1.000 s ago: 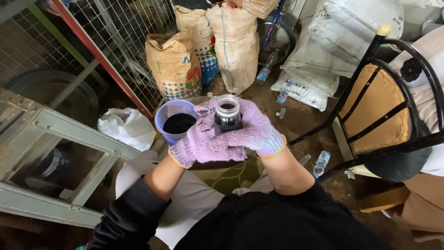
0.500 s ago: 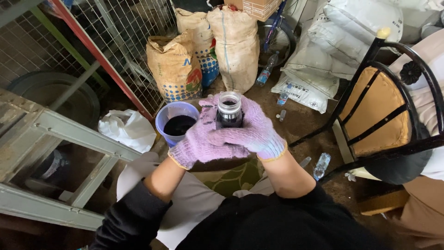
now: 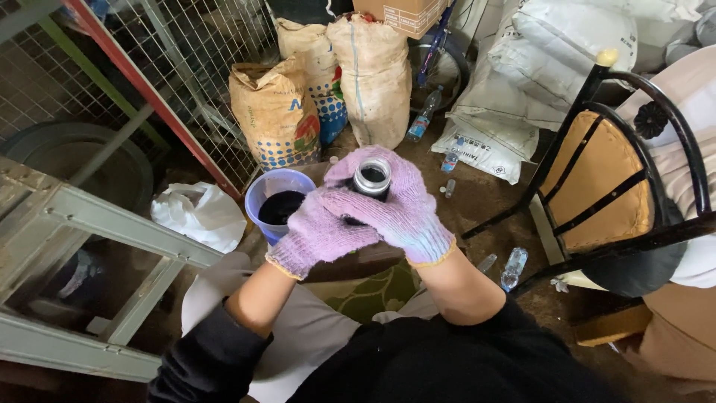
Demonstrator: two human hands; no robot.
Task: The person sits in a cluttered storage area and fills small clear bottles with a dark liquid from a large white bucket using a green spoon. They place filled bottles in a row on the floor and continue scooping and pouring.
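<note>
Both gloved hands were wrapped around a small open jar of dark stuff, the left hand gripping from below and the right hand closed over its side. The jar was held just right of a blue bucket with dark contents. Behind the bucket stood tan sacks; a black chair stood well to its right.

Dirt floor, wire mesh fence, stacked sacks, black metal chair, grey metal frame

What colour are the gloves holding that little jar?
Pale purple knitted gloves with yellowish cuffs, shown best in the head view.
</note>
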